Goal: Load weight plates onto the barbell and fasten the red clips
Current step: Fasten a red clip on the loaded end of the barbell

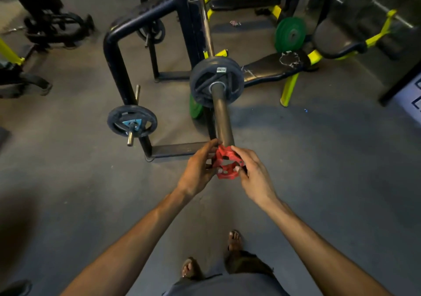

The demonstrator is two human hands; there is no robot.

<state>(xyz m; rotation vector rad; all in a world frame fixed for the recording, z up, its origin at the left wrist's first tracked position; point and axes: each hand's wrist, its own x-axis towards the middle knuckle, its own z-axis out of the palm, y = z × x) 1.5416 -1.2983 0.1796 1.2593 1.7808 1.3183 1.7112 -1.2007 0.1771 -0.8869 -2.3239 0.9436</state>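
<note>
I am seeing a grey gym floor (319,159) spreading under everything. A dark blue rack frame (118,52) is standing left of centre, and a small dark plate (132,121) is hanging on its lower storage peg. Behind, a black bench pad (273,68) with torn, cracked covering is resting on yellow legs (289,89). A green plate (290,34) is leaning upright near the bench's far end. More dark machines (45,18) are crowding the upper left, blurred.
</note>
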